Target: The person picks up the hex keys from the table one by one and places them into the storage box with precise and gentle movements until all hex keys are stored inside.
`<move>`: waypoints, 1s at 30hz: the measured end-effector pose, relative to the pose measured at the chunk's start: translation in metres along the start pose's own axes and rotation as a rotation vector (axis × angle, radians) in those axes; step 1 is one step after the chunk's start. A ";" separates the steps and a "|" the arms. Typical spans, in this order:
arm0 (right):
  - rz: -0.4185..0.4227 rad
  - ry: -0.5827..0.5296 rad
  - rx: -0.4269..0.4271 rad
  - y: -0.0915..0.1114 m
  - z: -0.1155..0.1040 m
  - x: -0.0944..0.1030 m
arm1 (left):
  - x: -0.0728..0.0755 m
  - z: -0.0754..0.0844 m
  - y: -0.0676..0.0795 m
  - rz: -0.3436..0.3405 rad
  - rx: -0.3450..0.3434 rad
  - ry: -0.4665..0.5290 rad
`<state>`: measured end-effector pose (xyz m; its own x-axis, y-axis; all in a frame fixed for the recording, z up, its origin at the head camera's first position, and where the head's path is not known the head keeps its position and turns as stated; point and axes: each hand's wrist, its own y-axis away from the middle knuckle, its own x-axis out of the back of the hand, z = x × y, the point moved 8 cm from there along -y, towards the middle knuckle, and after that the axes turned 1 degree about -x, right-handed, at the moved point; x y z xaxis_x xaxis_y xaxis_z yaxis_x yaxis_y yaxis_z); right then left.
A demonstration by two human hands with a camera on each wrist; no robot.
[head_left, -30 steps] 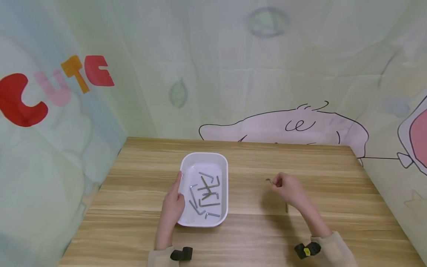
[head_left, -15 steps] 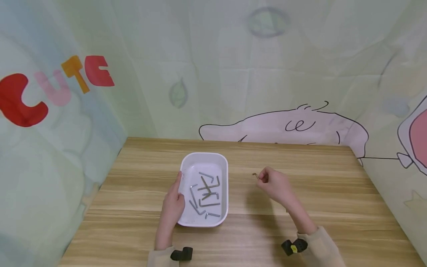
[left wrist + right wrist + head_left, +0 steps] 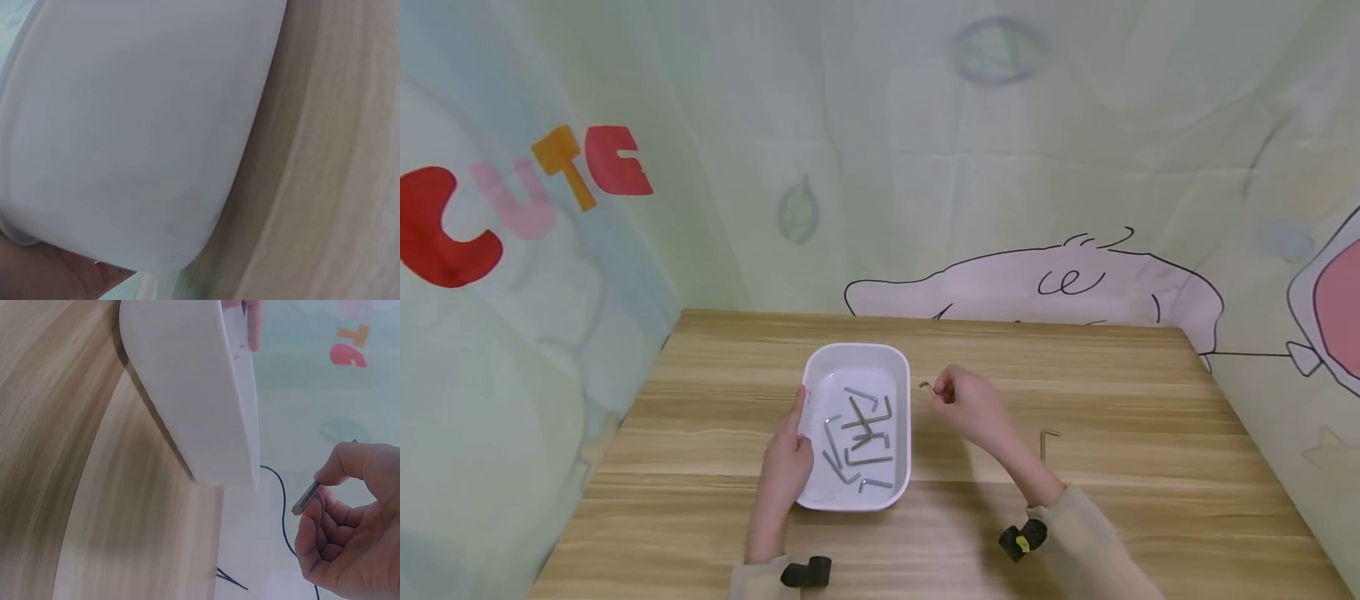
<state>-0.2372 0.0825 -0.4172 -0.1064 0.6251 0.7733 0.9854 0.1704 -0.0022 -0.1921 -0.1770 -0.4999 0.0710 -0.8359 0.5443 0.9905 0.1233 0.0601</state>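
A white plastic tray (image 3: 857,367) stands left of the middle of the table, with several L-shaped hex keys (image 3: 868,459) scattered on its floor. My left hand (image 3: 786,458) holds the tray by its left side, thumb on the rim; in the left wrist view the tray wall (image 3: 137,137) hides most of that hand. Just beyond the tray's right rim, my right hand (image 3: 973,410) pinches one hex key (image 3: 306,497) between thumb and forefinger, raised above the table. Another hex key (image 3: 1043,446) lies on the table to the right, partly behind my right forearm.
The wood-grain table (image 3: 1150,400) spreads around the tray. A printed cloth (image 3: 737,208) hangs behind it and at both sides. Each wrist carries a small black camera (image 3: 1022,540).
My right hand has moved left with the hex key, from the right part of the table to near the tray's right rim. The loose hex key is now more exposed. My left hand stays put.
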 end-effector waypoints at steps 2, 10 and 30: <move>-0.007 0.003 0.012 -0.004 -0.006 -0.006 | 0.000 0.001 0.000 -0.002 0.001 0.004; -0.062 -0.027 0.050 -0.014 -0.025 -0.025 | 0.000 0.001 0.001 -0.002 0.000 0.004; -0.160 -0.012 0.036 -0.034 -0.041 -0.074 | 0.001 0.001 0.001 0.003 -0.007 -0.005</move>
<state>-0.2572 -0.0011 -0.4481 -0.2632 0.5971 0.7578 0.9504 0.2955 0.0972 -0.1912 -0.1773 -0.4989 0.0733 -0.8327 0.5489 0.9911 0.1222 0.0531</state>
